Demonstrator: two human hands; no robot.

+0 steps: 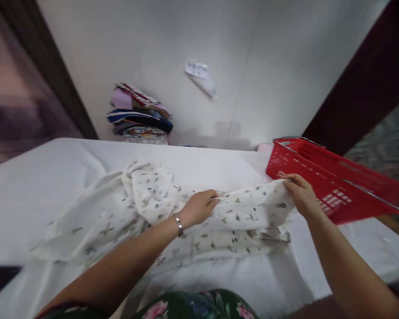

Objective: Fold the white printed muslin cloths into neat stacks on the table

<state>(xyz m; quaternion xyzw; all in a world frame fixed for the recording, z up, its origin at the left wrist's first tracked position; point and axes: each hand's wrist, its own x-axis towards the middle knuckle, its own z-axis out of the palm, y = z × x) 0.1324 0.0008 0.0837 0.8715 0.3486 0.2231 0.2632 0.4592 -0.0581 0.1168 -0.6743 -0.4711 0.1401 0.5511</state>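
A white garment (146,208) printed with small grey and green motifs lies spread and partly bunched on a white-covered surface (46,186). My left hand (199,207) pinches a fold of the cloth near its middle; a metal bracelet sits on that wrist. My right hand (301,195) grips the garment's right end, lifting that edge slightly off the surface. Between the two hands the cloth is stretched into a band.
A red plastic basket (339,186) stands just right of my right hand. A stack of folded clothes (141,116) sits against the white wall at the back. A paper note (197,69) hangs on the wall. Dark door frames flank both sides.
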